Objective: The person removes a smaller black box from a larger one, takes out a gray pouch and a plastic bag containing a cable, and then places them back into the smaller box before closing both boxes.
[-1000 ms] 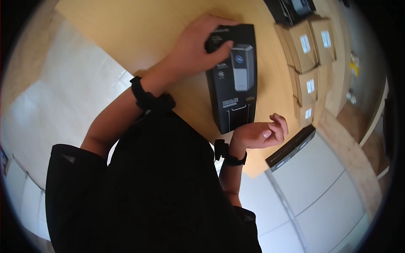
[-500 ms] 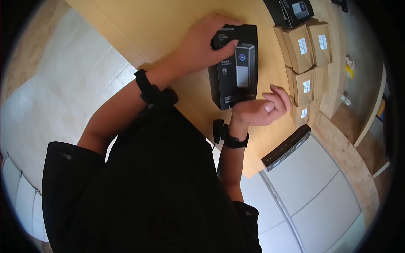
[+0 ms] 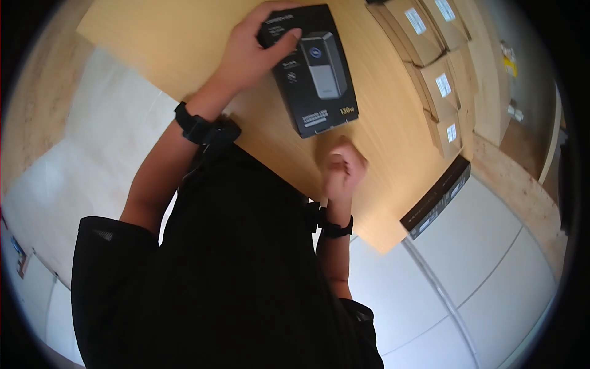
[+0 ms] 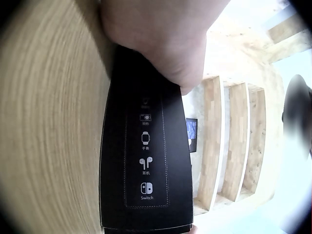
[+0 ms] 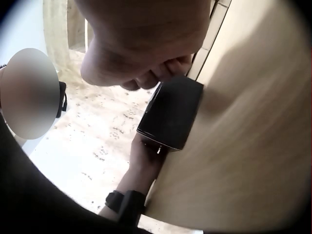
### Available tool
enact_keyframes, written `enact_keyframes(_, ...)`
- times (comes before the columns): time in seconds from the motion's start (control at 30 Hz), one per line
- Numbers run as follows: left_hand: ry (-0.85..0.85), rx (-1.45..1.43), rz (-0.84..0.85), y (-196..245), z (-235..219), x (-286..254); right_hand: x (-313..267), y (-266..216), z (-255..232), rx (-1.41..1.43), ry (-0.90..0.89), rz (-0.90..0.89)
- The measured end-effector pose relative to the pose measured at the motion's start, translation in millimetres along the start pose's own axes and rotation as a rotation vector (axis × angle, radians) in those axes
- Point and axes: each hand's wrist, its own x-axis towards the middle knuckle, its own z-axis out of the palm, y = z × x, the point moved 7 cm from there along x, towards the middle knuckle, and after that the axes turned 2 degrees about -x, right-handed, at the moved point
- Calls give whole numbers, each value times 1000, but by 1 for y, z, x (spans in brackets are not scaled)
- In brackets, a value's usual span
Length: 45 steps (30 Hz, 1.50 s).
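Note:
My left hand (image 3: 249, 55) grips a black power bank box (image 3: 316, 74) near its far end, thumb across the printed front face. That face carries a picture of a grey power bank and a gold "130w". In the left wrist view the box's side (image 4: 146, 156) shows white device icons inside a dotted outline. My right hand (image 3: 345, 169) hovers just off the near end of the box, fingers curled in and holding nothing. From the right wrist, its curled fingers (image 5: 161, 73) overlap the dark end of the box.
Several brown cartons (image 3: 439, 86) with white labels line the right side of the wooden table (image 3: 381, 154). A narrow black box (image 3: 436, 197) lies along the table's right corner. Wooden shelves (image 4: 229, 141) stand beyond, and another person (image 5: 31, 95) appears in the right wrist view.
The power bank box has shifted up and left in the head view with my left hand. My right hand has come away from the near end, its fingers curling in tighter.

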Motion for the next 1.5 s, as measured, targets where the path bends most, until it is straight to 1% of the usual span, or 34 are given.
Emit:
enact_keyframes(0.07, 9, -30, 31, 1, 3, 0, -13, 9, 13, 2, -145, 199)
enact_keyframes(0.17, 2, -37, -131, 2, 4, -2, -9, 15, 33, 281, -81, 427)
enact_keyframes(0.2, -5, -28, -154, -1, 3, -2, -8, 22, 35, 255, -100, 461)
enact_keyframes(0.3, -4, -45, 41, -5, 4, 0, 3, 21, 37, 351, -103, 373)
enact_keyframes(0.33, 6, -39, -73, 3, 3, -1, 3, 23, 37, 358, -112, 394)
enact_keyframes(0.4, 7, -66, -38, -3, 2, -1, 1, 26, 37, 327, -131, 392)
enact_keyframes(0.43, 2, -82, -24, 1, 3, 0, 0, 27, 35, 309, -135, 395)
enact_keyframes(0.53, -14, 17, -55, 15, 3, -1, 6, 24, 33, 213, -167, 351)
enact_keyframes(0.63, -1, 160, -19, 3, -1, -4, 6, 24, 33, 165, -190, 325)
enact_keyframes(0.73, 62, 172, -70, -5, -5, -4, 13, 18, 32, 77, -160, 291)
enact_keyframes(0.83, 39, 199, -56, 4, -4, -2, 13, 22, 31, 93, -175, 371)
enact_keyframes(0.9, 19, 268, 0, 5, -3, -10, 5, 30, 28, 149, -178, 227)
enact_keyframes(0.97, -17, 253, -13, 3, 0, -16, -5, 30, 24, 72, -152, 217)
enact_keyframes(1.03, -24, 241, -96, -2, 0, -22, -5, 29, 19, 141, -63, 254)
enact_keyframes(1.1, -5, 228, -100, -11, -2, -24, -12, 39, 15, 205, 128, 431)
enact_keyframes(1.13, 19, 191, -92, -14, -3, -26, -29, 58, 23, 374, 269, 415)
enact_keyframes(1.17, 47, 158, -88, -17, -4, -25, -20, 54, 19, 379, 350, 397)
enact_keyframes(1.23, 59, 161, -87, -12, 0, -23, -5, 33, 12, 415, 497, 374)
enact_keyframes(1.27, 77, 166, -93, -9, 1, -22, 11, 12, -1, -25, 405, 186)
enact_keyframes(1.37, 38, 199, -37, 1, 4, -18, 33, -24, 7, -270, 189, 68)
enact_keyframes(1.4, 42, 191, -51, 0, 4, -18, 33, -22, 18, -237, 77, 90)
enact_keyframes(1.47, 47, 185, -71, -1, 5, -16, 29, -16, 25, -174, 94, 77)
enact_keyframes(1.5, 45, 173, -53, 0, 4, -16, 28, -13, 27, -143, 106, 69)
